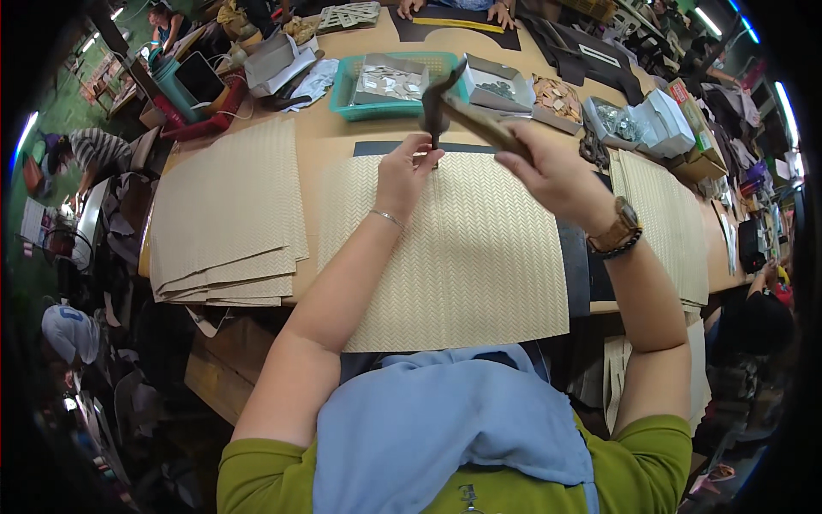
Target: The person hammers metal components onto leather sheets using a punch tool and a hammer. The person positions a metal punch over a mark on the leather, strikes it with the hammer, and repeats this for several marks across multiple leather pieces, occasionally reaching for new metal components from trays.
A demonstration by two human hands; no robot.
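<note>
My left hand (408,171) pinches a dark upright punch tool (434,139) at the upper middle of a cream herringbone-textured sheet (454,274). My right hand (548,180) grips a hammer (479,122) by its wooden handle, its dark head raised around the top of the punch; whether they touch I cannot tell. A dark mat (574,265) shows under the sheet, whose near edge hangs over the table's front edge toward my lap.
Stacks of similar sheets lie left (223,206) and right (664,231). Behind are a turquoise basket (347,98), boxes of small parts (497,81), white-and-blue boxes (661,124) and a red tray (188,124). Another person's hands (501,13) hold a yellow ruler across the table; other people work around the sides.
</note>
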